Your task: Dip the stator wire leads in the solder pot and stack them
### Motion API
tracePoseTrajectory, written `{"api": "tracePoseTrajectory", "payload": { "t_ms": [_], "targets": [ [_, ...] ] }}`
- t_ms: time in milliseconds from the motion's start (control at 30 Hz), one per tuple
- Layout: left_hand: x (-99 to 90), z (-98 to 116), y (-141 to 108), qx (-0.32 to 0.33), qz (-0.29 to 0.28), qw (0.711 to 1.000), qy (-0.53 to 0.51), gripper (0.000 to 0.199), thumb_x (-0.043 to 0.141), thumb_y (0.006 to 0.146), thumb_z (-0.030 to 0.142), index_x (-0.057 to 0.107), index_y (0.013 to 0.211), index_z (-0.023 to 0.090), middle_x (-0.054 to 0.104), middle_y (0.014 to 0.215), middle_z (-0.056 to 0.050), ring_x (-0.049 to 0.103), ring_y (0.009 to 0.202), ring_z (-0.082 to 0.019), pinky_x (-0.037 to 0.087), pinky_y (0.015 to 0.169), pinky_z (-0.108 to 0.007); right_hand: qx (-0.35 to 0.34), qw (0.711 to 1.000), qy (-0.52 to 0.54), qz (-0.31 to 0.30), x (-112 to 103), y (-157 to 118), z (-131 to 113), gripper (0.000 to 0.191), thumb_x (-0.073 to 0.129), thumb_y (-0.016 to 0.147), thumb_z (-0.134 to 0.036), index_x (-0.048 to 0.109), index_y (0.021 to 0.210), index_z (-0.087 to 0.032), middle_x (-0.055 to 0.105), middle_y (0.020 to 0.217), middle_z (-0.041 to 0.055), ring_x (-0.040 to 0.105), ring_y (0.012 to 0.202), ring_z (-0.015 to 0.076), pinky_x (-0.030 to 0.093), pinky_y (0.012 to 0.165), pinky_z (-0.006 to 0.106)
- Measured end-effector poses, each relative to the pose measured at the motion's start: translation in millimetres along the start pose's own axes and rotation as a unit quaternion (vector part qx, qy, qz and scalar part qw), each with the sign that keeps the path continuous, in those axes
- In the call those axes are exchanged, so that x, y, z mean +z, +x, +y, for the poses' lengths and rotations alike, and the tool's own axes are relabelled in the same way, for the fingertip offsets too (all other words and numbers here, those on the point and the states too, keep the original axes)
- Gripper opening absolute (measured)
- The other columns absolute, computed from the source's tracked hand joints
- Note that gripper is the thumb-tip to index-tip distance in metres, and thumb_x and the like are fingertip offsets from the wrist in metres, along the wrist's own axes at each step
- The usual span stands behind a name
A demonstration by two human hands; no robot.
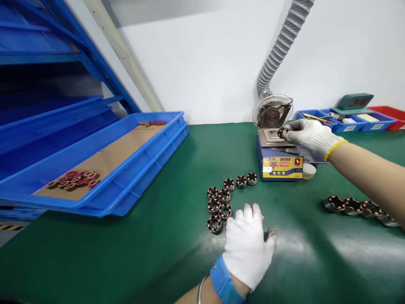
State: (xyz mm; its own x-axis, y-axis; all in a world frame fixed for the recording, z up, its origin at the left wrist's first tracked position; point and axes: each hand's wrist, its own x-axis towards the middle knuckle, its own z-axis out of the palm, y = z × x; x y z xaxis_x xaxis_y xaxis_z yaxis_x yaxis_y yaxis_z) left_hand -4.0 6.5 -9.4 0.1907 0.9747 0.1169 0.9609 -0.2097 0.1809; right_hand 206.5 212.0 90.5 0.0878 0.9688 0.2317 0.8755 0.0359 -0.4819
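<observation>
My right hand (311, 136), in a white glove, pinches a copper-wound ring (282, 133) above the metal top (264, 138) of the blue and yellow heating unit (282, 168). My left hand (248, 245), gloved with a blue wrist strap, rests low over the green table, its thumb spread away from the fingers and nothing visible in it. Just left of its fingers stands a group of similar rings (213, 205), with a short row (241, 182) leading toward the unit. Another row of rings (352, 206) lies under my right forearm.
A large blue tray (148, 164) with ring clusters on cardboard stands at the left, beside blue shelving (41, 59). A grey hose (278, 46) meets the round fan behind the unit. Blue bins (349, 126), a red bin (392, 115) and a green clock (356, 101) sit at the back right.
</observation>
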Motion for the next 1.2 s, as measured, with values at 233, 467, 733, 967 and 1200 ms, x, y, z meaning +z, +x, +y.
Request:
{"api": "tracePoseTrajectory", "payload": {
  "t_ms": [233, 467, 733, 967, 1200],
  "targets": [
    [-1.0, -1.9, -2.7, 0.016, -0.029, 0.999, 0.033, 0.066, 0.051, 0.091, 0.049, 0.046, 0.144, 0.010, 0.051, 0.142, -0.022, 0.059, 0.100, -0.035, 0.048, 0.077, -0.050, 0.000, 0.997, -0.074, 0.018, 15.1, 45.7, -20.0, 0.060, 0.046, 0.086, -0.051, 0.063, 0.124, -0.008, 0.064, 0.111, 0.0081, 0.058, 0.103, 0.0163, 0.040, 0.092, 0.028],
    [6.7, -3.4, -5.2, 0.023, -0.065, 0.997, 0.048, 0.072, 0.051, 0.090, 0.052, 0.040, 0.148, 0.012, 0.047, 0.146, -0.023, 0.059, 0.106, -0.037, 0.050, 0.080, -0.052, 0.004, 0.993, -0.118, 0.002, 35.0, 64.1, -15.1, 0.043, 0.062, 0.079, -0.038, 0.068, 0.114, -0.012, 0.065, 0.113, 0.0135, 0.057, 0.101, 0.0209, 0.040, 0.087, 0.033],
    [12.2, 0.4, -9.4, 0.131, -0.038, 0.989, -0.047, 0.063, 0.051, 0.091, 0.049, 0.047, 0.141, 0.010, 0.052, 0.141, -0.019, 0.057, 0.112, -0.033, 0.049, 0.096, -0.050, -0.011, 0.992, -0.124, -0.005, 38.1, 57.0, -10.7, 0.059, 0.050, 0.082, -0.050, 0.066, 0.114, -0.003, 0.064, 0.111, 0.0133, 0.057, 0.106, 0.0203, 0.036, 0.085, 0.031],
    [1.0, 0.4, -6.8, 0.179, -0.007, 0.980, -0.089, 0.058, 0.045, 0.094, 0.051, 0.049, 0.138, 0.014, 0.052, 0.143, -0.014, 0.054, 0.118, -0.031, 0.050, 0.097, -0.048, -0.017, 0.993, -0.112, 0.009, 32.4, 55.6, -11.3, 0.071, 0.043, 0.078, -0.057, 0.064, 0.114, 0.001, 0.064, 0.110, 0.0117, 0.057, 0.111, 0.0224, 0.036, 0.086, 0.031],
    [1.9, -2.0, 2.0, 0.013, -0.055, 0.998, -0.024, 0.085, 0.061, 0.080, 0.064, 0.045, 0.145, 0.012, 0.043, 0.150, -0.022, 0.058, 0.111, -0.038, 0.049, 0.091, -0.053, -0.002, 0.995, -0.100, 0.029, 32.3, 53.7, -13.4, 0.064, 0.052, 0.078, -0.051, 0.061, 0.112, 0.001, 0.064, 0.114, 0.0126, 0.056, 0.114, 0.0218, 0.036, 0.091, 0.028]
  ]
}}
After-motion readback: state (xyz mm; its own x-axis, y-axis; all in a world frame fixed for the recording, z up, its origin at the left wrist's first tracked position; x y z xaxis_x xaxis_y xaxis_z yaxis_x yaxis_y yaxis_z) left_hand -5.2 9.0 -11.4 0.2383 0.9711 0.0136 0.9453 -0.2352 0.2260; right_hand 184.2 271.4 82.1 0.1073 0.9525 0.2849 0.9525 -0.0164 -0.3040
